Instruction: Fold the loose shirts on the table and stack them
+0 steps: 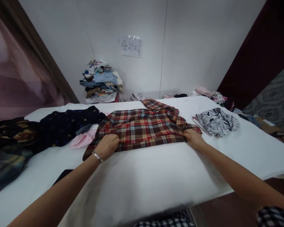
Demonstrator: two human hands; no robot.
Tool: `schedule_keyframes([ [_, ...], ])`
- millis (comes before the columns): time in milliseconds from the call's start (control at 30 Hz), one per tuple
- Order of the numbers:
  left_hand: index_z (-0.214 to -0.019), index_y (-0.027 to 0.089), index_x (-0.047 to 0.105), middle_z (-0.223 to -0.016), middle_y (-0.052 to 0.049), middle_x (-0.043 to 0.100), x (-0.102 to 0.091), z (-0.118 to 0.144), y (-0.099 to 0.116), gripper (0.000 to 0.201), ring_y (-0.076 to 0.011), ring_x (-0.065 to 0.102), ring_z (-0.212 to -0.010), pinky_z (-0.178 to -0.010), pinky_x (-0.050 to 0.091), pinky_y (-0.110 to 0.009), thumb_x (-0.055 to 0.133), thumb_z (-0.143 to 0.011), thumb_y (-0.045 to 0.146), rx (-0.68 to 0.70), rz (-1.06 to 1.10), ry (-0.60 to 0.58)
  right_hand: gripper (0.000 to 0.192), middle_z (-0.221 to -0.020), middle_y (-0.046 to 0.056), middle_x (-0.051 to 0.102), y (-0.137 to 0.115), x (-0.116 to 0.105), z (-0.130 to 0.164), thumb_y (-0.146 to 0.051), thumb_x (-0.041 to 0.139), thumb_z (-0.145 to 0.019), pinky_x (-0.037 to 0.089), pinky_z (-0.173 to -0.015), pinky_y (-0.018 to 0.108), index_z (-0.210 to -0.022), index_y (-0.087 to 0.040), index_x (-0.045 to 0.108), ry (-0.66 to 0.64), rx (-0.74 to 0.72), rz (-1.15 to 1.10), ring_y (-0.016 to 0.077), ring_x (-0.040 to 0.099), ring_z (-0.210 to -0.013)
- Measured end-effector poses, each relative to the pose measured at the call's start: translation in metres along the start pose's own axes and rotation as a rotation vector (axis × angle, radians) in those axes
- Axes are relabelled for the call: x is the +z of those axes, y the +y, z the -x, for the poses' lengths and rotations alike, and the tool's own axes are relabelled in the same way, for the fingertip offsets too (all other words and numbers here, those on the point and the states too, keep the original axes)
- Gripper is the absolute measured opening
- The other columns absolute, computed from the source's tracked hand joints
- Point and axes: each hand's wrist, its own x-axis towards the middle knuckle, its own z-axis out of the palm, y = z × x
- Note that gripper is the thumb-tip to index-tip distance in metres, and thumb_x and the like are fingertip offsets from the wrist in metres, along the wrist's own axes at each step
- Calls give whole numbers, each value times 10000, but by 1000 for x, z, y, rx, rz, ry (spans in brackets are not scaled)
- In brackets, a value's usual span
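Note:
A plaid shirt (pixel 142 124) in red, brown and cream lies spread sideways across the white table, its near edge folded inward. My left hand (pixel 108 145), with a bracelet at the wrist, is closed on the shirt's near edge toward the left end. At the right end, my right hand (pixel 193 138) pinches the same near edge beside a sleeve. One sleeve (pixel 159 105) stretches out over the far side of the shirt. Both hands' fingertips are partly hidden by the cloth.
Dark patterned garments (pixel 68 126) and a pink cloth (pixel 82 139) lie left. A folded black-and-white garment (pixel 216 121) is at right. A tall clothes pile (pixel 101 82) stands by the wall, below a paper sign (pixel 132 46). The white table's (pixel 142 179) near edge is in front.

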Motion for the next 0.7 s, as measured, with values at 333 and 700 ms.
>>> schedule_keyframes([
  [333, -866, 170, 587, -877, -81, 641, -7, 3, -4, 201, -209, 594, -843, -775, 443, -348, 387, -853, 155, -161, -3, 121, 257, -908, 98, 630, 2, -10, 2, -223, 404, -887, 452, -831, 387, -892, -197, 659, 251, 154, -149, 238, 555, -897],
  [700, -818, 168, 609, -829, -80, 637, 10, 33, 5, 207, -209, 601, -805, -738, 459, -348, 416, -808, 94, -59, -12, 2, 256, -963, 120, 635, -6, 3, 28, -162, 384, -889, 442, -790, 353, -884, -170, 640, 99, 86, -88, 226, 553, -876],
])
